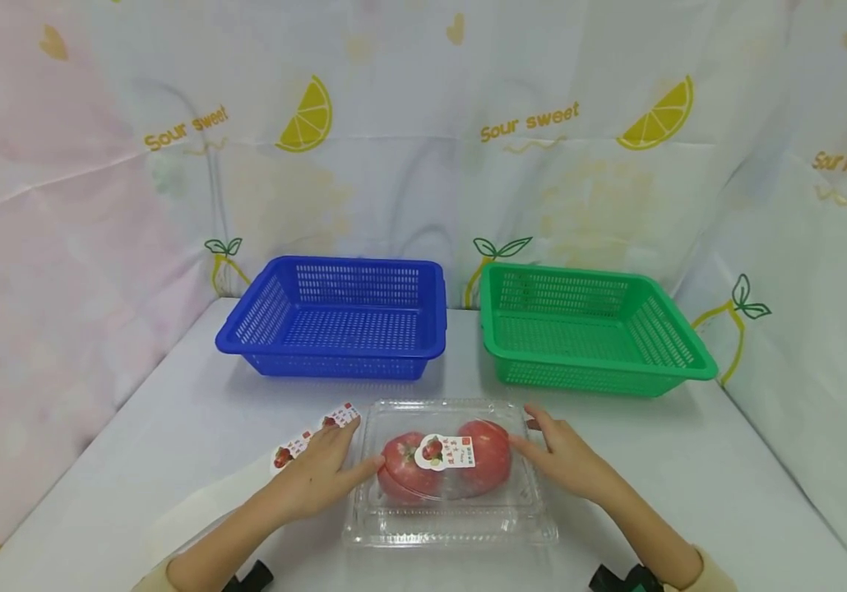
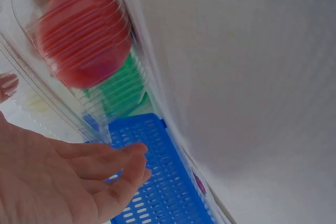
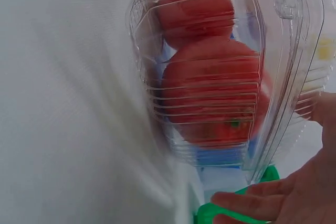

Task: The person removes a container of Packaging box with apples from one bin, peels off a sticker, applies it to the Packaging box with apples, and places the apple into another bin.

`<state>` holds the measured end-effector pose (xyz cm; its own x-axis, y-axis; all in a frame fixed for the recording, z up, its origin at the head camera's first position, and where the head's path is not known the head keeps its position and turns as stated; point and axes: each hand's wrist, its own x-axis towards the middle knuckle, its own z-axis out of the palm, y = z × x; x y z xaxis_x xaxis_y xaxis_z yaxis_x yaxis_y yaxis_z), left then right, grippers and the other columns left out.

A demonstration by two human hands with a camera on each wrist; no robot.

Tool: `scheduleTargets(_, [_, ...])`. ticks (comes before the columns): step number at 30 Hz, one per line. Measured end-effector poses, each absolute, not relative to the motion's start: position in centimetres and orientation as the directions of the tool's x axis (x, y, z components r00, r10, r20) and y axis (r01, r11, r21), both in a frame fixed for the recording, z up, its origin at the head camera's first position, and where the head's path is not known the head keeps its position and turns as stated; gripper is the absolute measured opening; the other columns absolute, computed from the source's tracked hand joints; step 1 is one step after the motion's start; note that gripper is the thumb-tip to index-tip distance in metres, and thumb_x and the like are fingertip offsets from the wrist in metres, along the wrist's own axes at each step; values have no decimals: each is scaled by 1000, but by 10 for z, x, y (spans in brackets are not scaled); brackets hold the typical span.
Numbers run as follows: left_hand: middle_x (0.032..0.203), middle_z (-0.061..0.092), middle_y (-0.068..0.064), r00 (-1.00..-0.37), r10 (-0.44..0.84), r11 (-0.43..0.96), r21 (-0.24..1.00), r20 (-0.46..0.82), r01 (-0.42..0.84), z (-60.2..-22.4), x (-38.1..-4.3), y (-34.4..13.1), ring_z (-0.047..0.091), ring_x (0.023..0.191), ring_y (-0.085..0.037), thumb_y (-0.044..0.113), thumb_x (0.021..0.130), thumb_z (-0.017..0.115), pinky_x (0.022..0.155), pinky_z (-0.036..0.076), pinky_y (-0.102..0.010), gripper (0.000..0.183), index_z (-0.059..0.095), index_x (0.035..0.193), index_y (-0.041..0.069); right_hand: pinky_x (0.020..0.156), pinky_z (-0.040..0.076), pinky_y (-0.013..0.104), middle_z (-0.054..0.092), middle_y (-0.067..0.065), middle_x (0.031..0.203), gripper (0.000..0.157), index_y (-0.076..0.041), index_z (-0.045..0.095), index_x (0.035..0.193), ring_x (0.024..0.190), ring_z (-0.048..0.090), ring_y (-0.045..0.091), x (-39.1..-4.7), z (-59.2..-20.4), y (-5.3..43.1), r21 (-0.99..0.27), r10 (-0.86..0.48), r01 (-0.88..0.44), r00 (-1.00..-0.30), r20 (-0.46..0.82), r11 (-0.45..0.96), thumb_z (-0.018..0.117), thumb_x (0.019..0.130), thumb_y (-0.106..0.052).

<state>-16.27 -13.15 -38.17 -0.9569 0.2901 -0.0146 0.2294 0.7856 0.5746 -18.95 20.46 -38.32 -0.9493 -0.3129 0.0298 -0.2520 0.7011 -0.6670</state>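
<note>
A clear plastic clamshell box, its lid down, sits in front of me with red tomatoes inside. On the lid is a white sticker with a red fruit picture. My left hand lies along the box's left side, thumb reaching over the lid edge. Opposite it, my right hand is at the right side, fingertips at the upper right rim. Both wrist views show loosely extended fingers beside the box walls. Partly under my left hand runs a strip of stickers on pale backing paper.
Behind the box stand a blue plastic basket at left and a green plastic basket at right. A printed cloth hangs behind the white table and along its sides.
</note>
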Motion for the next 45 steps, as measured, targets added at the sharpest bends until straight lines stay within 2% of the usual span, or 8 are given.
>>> scheduleTargets(5, [128, 45, -28, -947, 302, 695, 705, -107, 142, -382, -163, -133, 41, 119, -44, 52, 88, 50, 91, 35, -59, 82, 25, 140, -6, 75, 49, 41, 62, 12, 103, 61, 4, 34, 132, 95, 58, 25, -188, -385, 206, -758, -314, -157, -947, -66, 633, 53, 91, -38])
scheduleTargets(8, [120, 52, -27, -942, 290, 665, 743, -168, 72, -382, -163, -133, 51, 110, -42, 51, 87, 52, 85, 41, -57, 82, 22, 141, -3, 68, 50, 36, 64, 11, 97, 63, 3, 30, 133, 86, 59, 20, -187, -385, 206, -802, -326, -120, -940, -98, 586, 54, 91, -36])
scheduleTargets(15, [108, 58, -22, -937, 288, 635, 772, -199, 31, -383, -163, -134, 56, 101, -36, 48, 86, 55, 80, 45, -54, 77, 29, 138, -3, 60, 49, 34, 62, 10, 91, 64, 0, 26, 135, 83, 56, 20, -182, -387, 208, -834, -333, -33, -925, -184, 552, 53, 91, -38])
scheduleTargets(25, [102, 59, -16, -912, 339, 595, 804, -230, 18, -382, -166, -138, 57, 95, -30, 47, 87, 55, 73, 48, -50, 56, 46, 120, 2, 60, 44, 36, 55, 7, 84, 43, -4, 41, 120, 74, 49, 19, -179, -387, 210, -850, -382, -10, -896, -226, 526, 47, 93, -37])
scheduleTargets(29, [96, 60, -13, -890, 386, 558, 830, -244, 14, -381, -169, -141, 57, 88, -25, 43, 87, 56, 69, 49, -44, 47, 47, 111, 3, 63, 45, 36, 55, 6, 86, 36, -6, 44, 113, 78, 50, 19, -178, -388, 213, -862, -413, -21, -884, -221, 506, 47, 94, -36])
scheduleTargets(32, [93, 60, -11, -877, 403, 529, 848, -262, -10, -381, -170, -142, 59, 81, -22, 42, 87, 57, 65, 50, -39, 48, 45, 112, 2, 64, 45, 36, 54, 6, 90, 31, -5, 44, 108, 81, 49, 19, -177, -389, 214, -885, -439, -26, -875, -204, 464, 47, 94, -32])
scheduleTargets(36, [91, 60, -11, -865, 414, 501, 864, -283, -43, -382, -171, -142, 62, 74, -20, 41, 87, 57, 63, 51, -37, 51, 43, 115, 1, 67, 44, 35, 48, 6, 90, 31, -2, 42, 107, 82, 47, 19, -176, -389, 216, -915, -454, 18, -864, -217, 403, 46, 94, -30])
scheduleTargets(45, [89, 61, -10, -851, 445, 464, 885, -277, -46, -379, -172, -141, 63, 68, -21, 37, 87, 59, 60, 52, -36, 54, 40, 118, -2, 74, 43, 36, 48, 8, 89, 41, 0, 37, 119, 81, 50, 20, -172, -388, 217, -917, -437, 77, -862, -259, 391, 47, 94, -31])
